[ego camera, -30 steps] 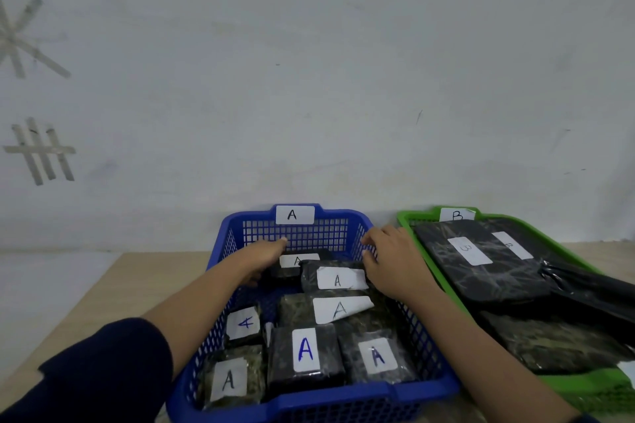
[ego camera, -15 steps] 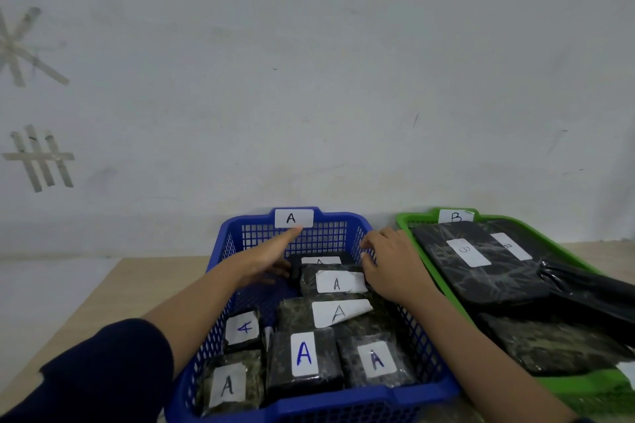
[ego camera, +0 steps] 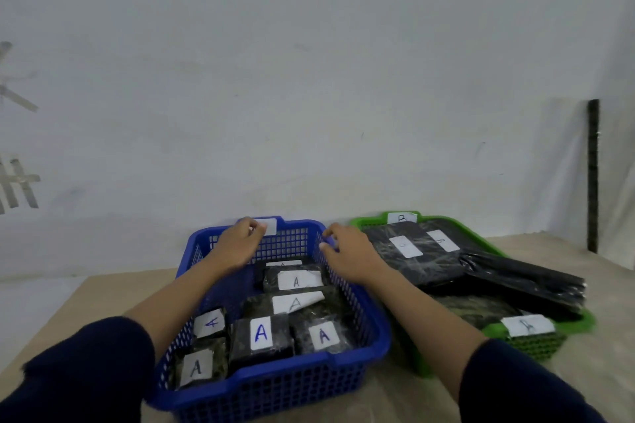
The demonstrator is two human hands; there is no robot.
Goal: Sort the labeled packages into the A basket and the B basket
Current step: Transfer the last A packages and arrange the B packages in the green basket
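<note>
The blue A basket (ego camera: 275,375) stands in front of me, filled with several dark wrapped packages with white A labels (ego camera: 261,333). To its right, touching it, is the green B basket (ego camera: 584,319), which holds large black packages with B labels (ego camera: 407,245). My left hand (ego camera: 238,244) is at the blue basket's far rim, fingers curled over the rim by its A tag. At the far right corner of that rim, my right hand (ego camera: 350,257) pinches the edge between thumb and fingers. Neither hand holds a package.
Both baskets sit on a light wooden table (ego camera: 86,302) that runs up to a pale wall. A thin black pole (ego camera: 593,175) leans against the wall at the right. Tape strips (ego camera: 20,182) are stuck on the wall at the left.
My left hand rose from the packages at the back of the blue basket up to its far rim. My right hand shifted from the right wall to the far right corner.
</note>
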